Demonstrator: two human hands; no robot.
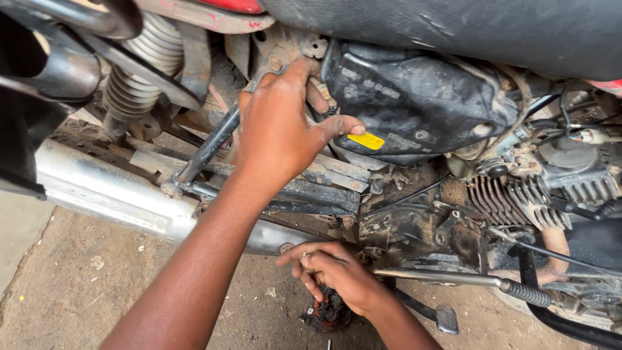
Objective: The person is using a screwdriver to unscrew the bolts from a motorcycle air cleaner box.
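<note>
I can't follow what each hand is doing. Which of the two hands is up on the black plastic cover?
The left hand: it rests against the black cover, thumb beside its yellow sticker. The right hand is lower, near the ground.

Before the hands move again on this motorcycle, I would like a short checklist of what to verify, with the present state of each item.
1. Left hand braced on the black side cover, thumb beside the yellow sticker: ok.
2. Right hand has a firm hold on a small part: cannot tell, the fingers are curled and hide it.
3. Both hands apart from the engine fins: ok.
4. Dark greasy rag within reach under the right hand: ok.
5. Kick lever away from the right wrist: not ok, it lies close beside it.
6. Exhaust pipe cool enough to touch: cannot tell.
</note>
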